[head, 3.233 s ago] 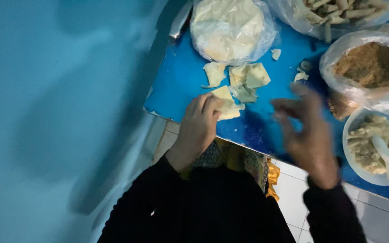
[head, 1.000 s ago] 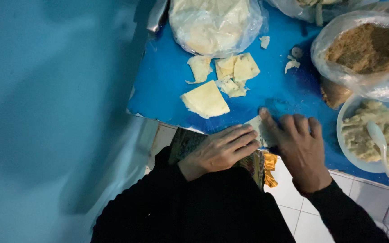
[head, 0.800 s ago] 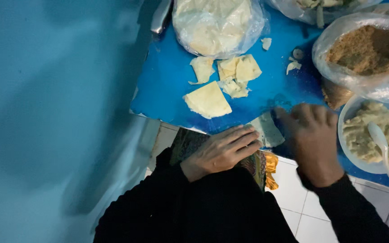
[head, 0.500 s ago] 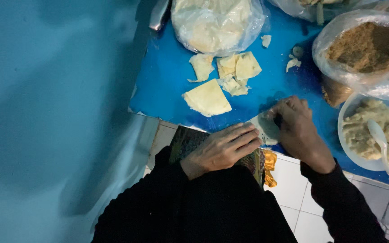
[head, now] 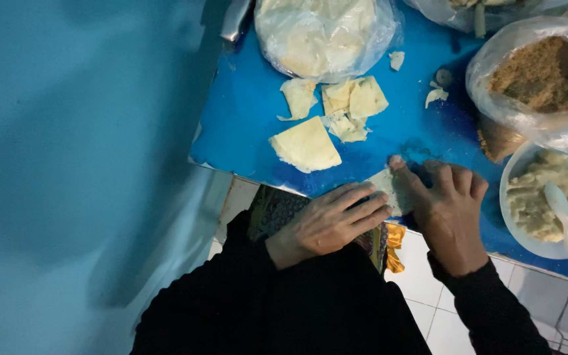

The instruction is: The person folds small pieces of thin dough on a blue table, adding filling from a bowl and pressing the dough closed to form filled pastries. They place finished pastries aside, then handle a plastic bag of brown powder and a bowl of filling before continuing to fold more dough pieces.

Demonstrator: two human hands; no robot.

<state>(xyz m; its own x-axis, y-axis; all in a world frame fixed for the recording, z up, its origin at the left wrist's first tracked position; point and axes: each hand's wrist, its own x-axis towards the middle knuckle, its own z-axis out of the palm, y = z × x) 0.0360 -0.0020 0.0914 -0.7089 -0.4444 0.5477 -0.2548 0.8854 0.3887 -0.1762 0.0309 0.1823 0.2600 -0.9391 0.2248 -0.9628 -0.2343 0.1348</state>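
Head view: my left hand (head: 327, 223) and right hand (head: 448, 210) press flat on one pale wrapper piece (head: 389, 190) at the blue table (head: 244, 118) edge, while a triangular piece (head: 305, 146) and scraps (head: 343, 105) lie unworked.

That pale wrapper piece (head: 389, 190) is lying flat right at the near edge of the blue table (head: 244, 125). It's thin and off-white, mostly covered by fingers, so only a small patch shows.
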